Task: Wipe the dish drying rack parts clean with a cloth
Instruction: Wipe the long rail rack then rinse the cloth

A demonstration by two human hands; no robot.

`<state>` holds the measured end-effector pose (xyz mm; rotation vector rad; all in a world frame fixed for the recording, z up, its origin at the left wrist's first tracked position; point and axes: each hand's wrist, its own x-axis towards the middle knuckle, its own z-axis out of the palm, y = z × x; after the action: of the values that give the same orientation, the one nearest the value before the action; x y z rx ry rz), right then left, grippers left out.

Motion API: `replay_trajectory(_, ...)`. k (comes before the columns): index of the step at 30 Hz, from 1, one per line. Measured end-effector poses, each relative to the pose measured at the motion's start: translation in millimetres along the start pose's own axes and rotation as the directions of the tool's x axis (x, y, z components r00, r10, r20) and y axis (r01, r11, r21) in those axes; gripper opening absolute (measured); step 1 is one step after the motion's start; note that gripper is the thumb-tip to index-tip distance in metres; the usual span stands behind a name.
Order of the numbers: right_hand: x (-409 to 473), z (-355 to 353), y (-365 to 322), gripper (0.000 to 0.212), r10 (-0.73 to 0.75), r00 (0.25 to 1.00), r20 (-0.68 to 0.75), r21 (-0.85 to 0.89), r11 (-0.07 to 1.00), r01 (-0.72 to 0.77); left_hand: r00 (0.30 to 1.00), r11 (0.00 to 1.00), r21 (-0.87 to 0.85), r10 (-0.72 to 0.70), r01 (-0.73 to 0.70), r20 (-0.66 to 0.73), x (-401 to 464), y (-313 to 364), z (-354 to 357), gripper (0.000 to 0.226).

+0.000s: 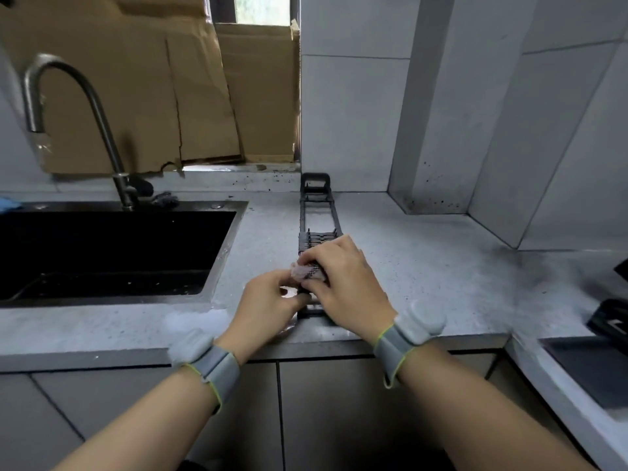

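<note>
A long, narrow black dish drying rack part [315, 212] lies on the grey countertop [424, 253], running from the front edge back to the wall. My right hand [343, 283] grips a small pale pink cloth [306, 270] against the rack's slats near its front end. Just to the left, my left hand [268, 300] pinches the rack's left rail and holds it in place. The front end of the rack is mostly hidden under both hands.
A black sink [112, 253] with a curved steel faucet [98, 124] lies to the left. Cardboard [163, 83] covers the window behind it. A dark cloth [163, 198] sits behind the sink. A black stove [608, 334] is at the right edge.
</note>
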<state>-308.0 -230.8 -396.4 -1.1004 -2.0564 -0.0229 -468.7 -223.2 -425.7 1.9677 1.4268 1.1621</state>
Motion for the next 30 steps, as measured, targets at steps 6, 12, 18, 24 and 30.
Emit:
replay_trajectory(6, -10.6, 18.0, 8.8, 0.022, -0.068, 0.997, -0.038, -0.046, 0.997, 0.066, 1.0, 0.998, 0.066, -0.008, 0.006, 0.03, -3.8, -6.4, -0.8, 0.016)
replay_trajectory(12, -16.6, 0.4, 29.0, 0.031, -0.162, 0.986, 0.047, -0.156, 0.973, 0.168, 0.999, 0.986, 0.159, 0.036, -0.04, 0.03, -3.9, -4.3, -2.1, 0.012)
replay_trajectory(18, -23.2, -33.3, 43.5, 0.028, -0.046, 0.991, 0.128, -0.225, 0.972, 0.074, 0.999, 0.985, 0.168, 0.029, -0.036, 0.043, -3.1, -5.5, -3.2, 0.013)
replay_trajectory(24, -6.8, 4.9, -0.9, 0.015, -0.101, 0.995, 0.015, -0.165, 0.981, 0.102, 0.999, 0.983, 0.179, 0.026, -0.031, 0.034, -3.3, -7.7, -2.6, 0.018)
replay_trajectory(30, -28.5, 11.4, 15.6, 0.036, -0.056, 0.997, -0.049, -0.193, 0.98, 0.045, 0.994, 0.971, 0.224, 0.072, -0.088, 0.081, 1.0, -7.5, -3.2, 0.008)
